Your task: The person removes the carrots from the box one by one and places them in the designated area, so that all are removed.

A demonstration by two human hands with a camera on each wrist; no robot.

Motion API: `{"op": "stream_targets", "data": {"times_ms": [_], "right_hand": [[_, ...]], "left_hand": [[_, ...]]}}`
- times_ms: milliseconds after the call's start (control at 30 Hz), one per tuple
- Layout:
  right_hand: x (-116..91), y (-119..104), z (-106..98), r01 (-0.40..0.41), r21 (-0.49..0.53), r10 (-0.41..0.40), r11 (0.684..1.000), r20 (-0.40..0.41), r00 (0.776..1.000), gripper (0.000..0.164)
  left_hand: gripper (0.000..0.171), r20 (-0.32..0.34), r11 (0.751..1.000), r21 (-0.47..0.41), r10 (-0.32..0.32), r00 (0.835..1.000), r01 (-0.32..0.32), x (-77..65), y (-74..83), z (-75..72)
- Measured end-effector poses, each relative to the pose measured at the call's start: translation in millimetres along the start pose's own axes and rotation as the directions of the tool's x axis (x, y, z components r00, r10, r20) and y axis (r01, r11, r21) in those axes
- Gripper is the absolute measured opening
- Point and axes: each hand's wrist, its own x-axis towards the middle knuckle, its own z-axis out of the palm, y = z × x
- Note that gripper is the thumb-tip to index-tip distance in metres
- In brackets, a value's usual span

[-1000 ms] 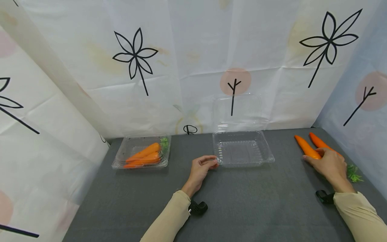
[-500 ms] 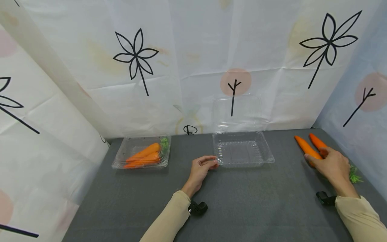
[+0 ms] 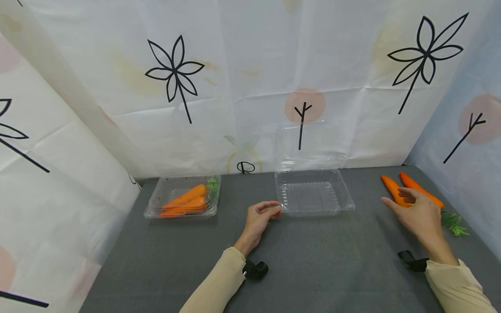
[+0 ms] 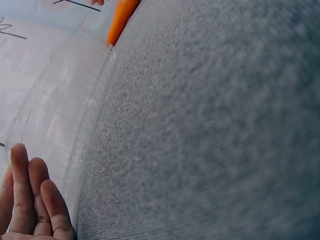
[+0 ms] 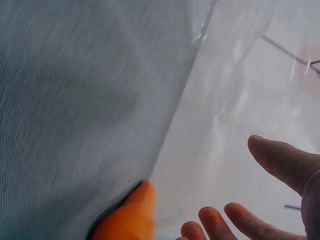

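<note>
In the head view my left hand [image 3: 258,221] has its fingertips at the near left corner of a lidded clear plastic container [image 3: 309,191], whose lid [image 3: 307,139] stands raised at the back. The left wrist view shows those fingers [image 4: 22,200] nearly straight against the container's side. Over at the right, my right hand [image 3: 420,219] hovers by the nearer orange carrot [image 3: 391,187], thumb and fingers spread apart. Behind it lies a second carrot [image 3: 424,191] with green leaves [image 3: 454,224]. The right wrist view catches a carrot tip [image 5: 132,215] below the spread fingers.
Another clear plastic container [image 3: 154,206], closed, stands at the left with orange carrots [image 3: 188,200] and green leaves inside. A grey cloth [image 3: 321,261] covers the table. White printed curtains [image 3: 242,65] rise behind and at both sides.
My right hand has come off the farther carrot and shifted left over the nearer one, its thumb spreading out. The left hand and both containers stay put.
</note>
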Motion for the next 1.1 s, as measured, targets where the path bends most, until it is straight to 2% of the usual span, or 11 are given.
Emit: {"op": "stream_targets", "data": {"times_ms": [100,333,533,667,867,1000,1100], "right_hand": [[-4.8,-8.9,4.6,0.023,0.014,-0.023,1.0,0.0,1.0,0.071],[-17.0,-35.0,15.8,0.169,0.074,-0.166,0.983,-0.047,0.985,0.057],[-27.1,-55.3,28.4,0.224,0.152,-0.224,0.963,-0.016,0.974,0.055],[-33.6,-69.7,37.9,0.249,0.186,-0.252,0.951,-0.007,0.968,0.053],[-40.2,-94.1,52.7,0.268,0.272,-0.282,0.924,0.014,0.959,0.051],[-45.2,-108.7,61.3,0.273,0.314,-0.297,0.909,0.028,0.955,0.049],[-48.6,-118.2,68.1,0.283,0.342,-0.312,0.896,0.032,0.949,0.049]], "left_hand": [[0.026,-0.007,1.0,0.025,0.019,1.0,-0.019,-2.9,1.3,-0.3],[0.029,-0.053,0.996,0.058,0.073,0.996,-0.07,-11.1,8.1,-5.2],[0.032,-0.071,0.981,0.129,0.154,0.986,-0.144,-21.4,18.6,-17.9],[0.031,-0.081,0.972,0.136,0.205,0.975,-0.193,-26.7,27.7,-29.5],[0.028,-0.108,0.943,0.179,0.304,0.947,-0.282,-34.7,45.4,-49.1],[0.026,-0.12,0.913,0.226,0.372,0.921,-0.339,-38.7,60.5,-65.2],[0.026,-0.157,0.902,0.239,0.402,0.902,-0.36,-39.8,71.5,-79.7]]}}
